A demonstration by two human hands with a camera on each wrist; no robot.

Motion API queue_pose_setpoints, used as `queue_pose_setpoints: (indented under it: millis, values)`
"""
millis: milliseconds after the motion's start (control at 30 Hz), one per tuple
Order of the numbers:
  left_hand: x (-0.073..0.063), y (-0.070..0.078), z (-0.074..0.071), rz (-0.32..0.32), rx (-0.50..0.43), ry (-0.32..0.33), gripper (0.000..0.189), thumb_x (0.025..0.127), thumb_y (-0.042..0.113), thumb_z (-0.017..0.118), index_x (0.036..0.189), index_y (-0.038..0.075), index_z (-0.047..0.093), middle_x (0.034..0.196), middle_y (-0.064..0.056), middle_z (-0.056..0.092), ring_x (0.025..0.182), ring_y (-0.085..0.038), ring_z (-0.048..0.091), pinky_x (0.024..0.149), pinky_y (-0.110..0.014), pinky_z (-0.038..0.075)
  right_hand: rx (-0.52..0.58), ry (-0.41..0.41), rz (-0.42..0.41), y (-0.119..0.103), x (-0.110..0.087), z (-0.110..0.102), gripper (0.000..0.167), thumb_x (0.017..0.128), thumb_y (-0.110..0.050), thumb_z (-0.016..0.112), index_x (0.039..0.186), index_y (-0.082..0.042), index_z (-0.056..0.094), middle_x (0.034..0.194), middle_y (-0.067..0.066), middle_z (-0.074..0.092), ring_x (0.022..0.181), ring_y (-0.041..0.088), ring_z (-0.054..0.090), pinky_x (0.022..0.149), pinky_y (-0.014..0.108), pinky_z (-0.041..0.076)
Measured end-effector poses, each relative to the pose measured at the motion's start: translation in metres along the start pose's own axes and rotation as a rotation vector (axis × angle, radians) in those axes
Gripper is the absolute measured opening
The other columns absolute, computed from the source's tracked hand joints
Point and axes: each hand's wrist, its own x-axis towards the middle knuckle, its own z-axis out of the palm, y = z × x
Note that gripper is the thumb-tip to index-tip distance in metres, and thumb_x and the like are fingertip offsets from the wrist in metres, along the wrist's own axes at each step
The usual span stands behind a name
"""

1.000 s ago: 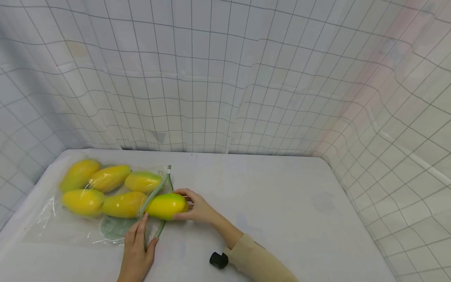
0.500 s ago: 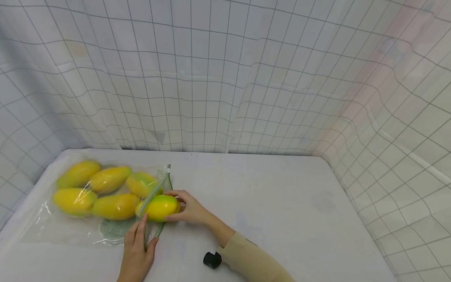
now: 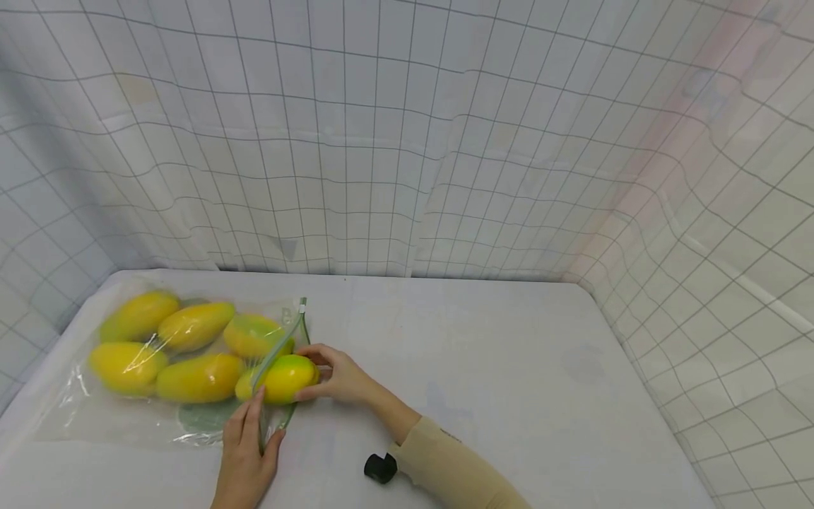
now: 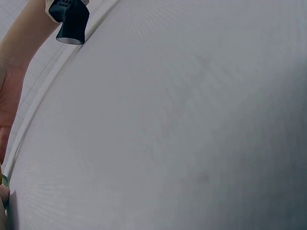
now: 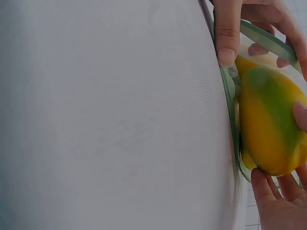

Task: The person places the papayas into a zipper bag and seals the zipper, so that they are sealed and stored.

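A clear zip-top bag (image 3: 121,423) with a green zip edge lies flat on the left of the table, several yellow-green mangoes (image 3: 197,378) inside. At its mouth, my left hand (image 3: 244,449) holds the near corner; in the right wrist view the left thumb (image 5: 227,38) is on the lower lip and fingers are at the upper lip, with the mouth parted. My right hand (image 3: 343,378) grips one mango (image 3: 287,380) around its right end. That mango (image 5: 268,122) lies partly inside the bag, its left end under the clear plastic.
The white table (image 3: 496,367) stretches to the right of the bag. Grid-patterned white curtains (image 3: 381,141) enclose its back and sides. A black wrist device (image 3: 380,468) sits at the right sleeve (image 3: 451,466).
My right hand has moved left, sliding the mango further into the bag. The front-row mangoes inside have shifted left. My left hand stays at the bag's mouth.
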Motion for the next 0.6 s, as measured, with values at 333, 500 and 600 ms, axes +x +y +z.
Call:
queue_pose_setpoints:
  millis: [333,500,600]
  values:
    - [0.0015,0.0022,-0.0013,-0.002,0.004,0.002,0.069,0.094,0.05,0.03,0.133,-0.006,0.039,0.108,-0.027,0.04,0.094,-0.038,0.037,0.102,-0.008,0.01,0.021,-0.028,0.009,-0.0003,0.0012,0.0017,0.058,0.076,-0.003,0.072,0.129,-0.008,0.048,0.129,0.002,0.046,0.113,0.005,0.047,0.09,0.016,0.04]
    - [0.0016,0.0028,-0.0013,-0.001,0.012,0.001,0.069,0.095,0.051,0.03,0.133,-0.006,0.038,0.108,-0.027,0.04,0.095,-0.038,0.037,0.102,-0.009,0.01,-0.032,-0.023,-0.025,-0.0006,0.002,0.0021,0.058,0.076,-0.005,0.073,0.129,-0.008,0.049,0.129,0.002,0.049,0.112,0.004,0.047,0.089,0.017,0.041]
    - [0.0017,0.0033,-0.0013,-0.011,0.025,-0.013,0.069,0.094,0.051,0.028,0.134,-0.004,0.037,0.108,-0.026,0.04,0.095,-0.038,0.037,0.102,-0.008,0.009,-0.063,-0.018,-0.032,-0.0001,0.0029,0.0024,0.057,0.076,-0.007,0.073,0.129,-0.009,0.05,0.128,0.001,0.051,0.112,0.004,0.047,0.089,0.017,0.042]
